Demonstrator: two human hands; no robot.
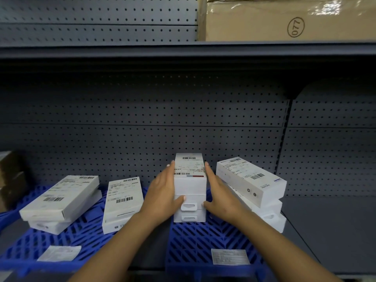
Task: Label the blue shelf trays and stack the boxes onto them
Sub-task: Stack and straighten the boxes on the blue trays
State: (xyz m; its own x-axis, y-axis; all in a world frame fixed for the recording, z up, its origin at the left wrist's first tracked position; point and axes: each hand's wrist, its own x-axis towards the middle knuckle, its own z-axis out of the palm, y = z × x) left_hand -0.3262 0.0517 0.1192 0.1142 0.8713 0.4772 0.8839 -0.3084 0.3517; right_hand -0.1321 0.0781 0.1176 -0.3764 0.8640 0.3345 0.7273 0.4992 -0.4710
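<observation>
A stack of three white boxes [190, 186] stands on the right blue tray [205, 239]. My left hand [162, 194] presses flat against the stack's left side, thumb on its front. My right hand [219, 192] presses flat against its right side, thumb at the front edge. Both hands' fingers are straight. A second stack of white boxes [252, 190] sits skewed just right of my right hand. On the left blue tray [50, 253] lie a two-box pile [61, 202] and a single box [122, 202]. Each tray carries a paper label: a left label [60, 253] and a right label [230, 256].
The trays sit on a grey metal shelf [329, 226] with a perforated back panel [142, 123]. A brown carton [284, 19] marked 077 stands on the shelf above. A dark box [10, 176] sits at the far left edge.
</observation>
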